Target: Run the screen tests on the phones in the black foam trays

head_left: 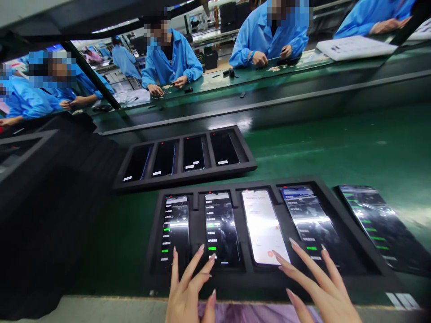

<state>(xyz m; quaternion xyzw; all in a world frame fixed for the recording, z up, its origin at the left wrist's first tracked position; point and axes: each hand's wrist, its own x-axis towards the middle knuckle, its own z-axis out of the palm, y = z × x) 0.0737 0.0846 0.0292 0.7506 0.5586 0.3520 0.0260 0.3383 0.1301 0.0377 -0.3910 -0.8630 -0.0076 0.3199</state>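
Note:
A black foam tray (153,264) in front of me holds phones with lit screens. Two dark-screened phones (220,229) with white and green text lie in its left slots, then a phone with a white screen (262,224), then another dark one (305,215). My left hand (193,287) is spread over the lower ends of the two left phones, holding nothing. Over the white-screened phone and the one to its right, my right hand (316,282) has its fingers apart, a fingertip at the white screen's lower part. One more lit phone (377,224) lies right of the tray.
Behind is a second foam tray (249,167) with dark-screened phones. Stacked black foam trays (57,215) rise at the left. Across a raised ledge (262,105), people in blue coats work at a green bench, with a white foam block (357,47).

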